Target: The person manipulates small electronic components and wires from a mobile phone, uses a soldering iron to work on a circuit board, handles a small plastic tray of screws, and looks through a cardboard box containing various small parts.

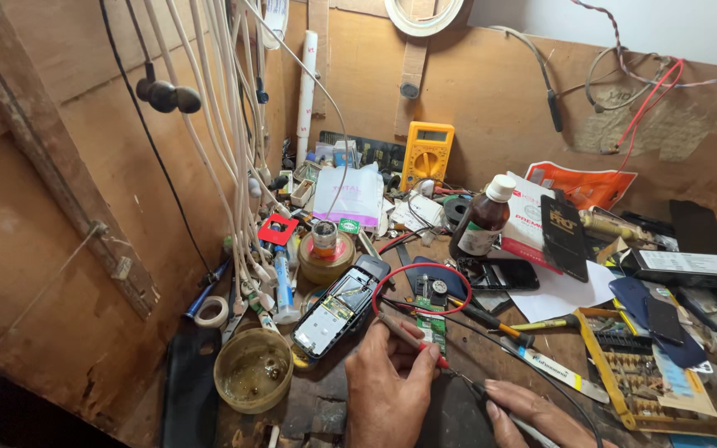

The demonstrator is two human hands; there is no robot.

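Left hand (387, 386) pinches the red test probe (412, 340), tip aimed at the small green circuit board (433, 319) just above the fingers. Right hand (533, 415) grips the black test probe (468, 383) low at the frame edge, tip near the left hand. Opened mobile phone (340, 309) lies just left of the board. Yellow multimeter (426, 153) stands against the back wall, well apart.

Cluttered wooden bench (466, 353) bears phone (338, 311), brown bottle (481, 220), perhaps a circuit board (433, 319).
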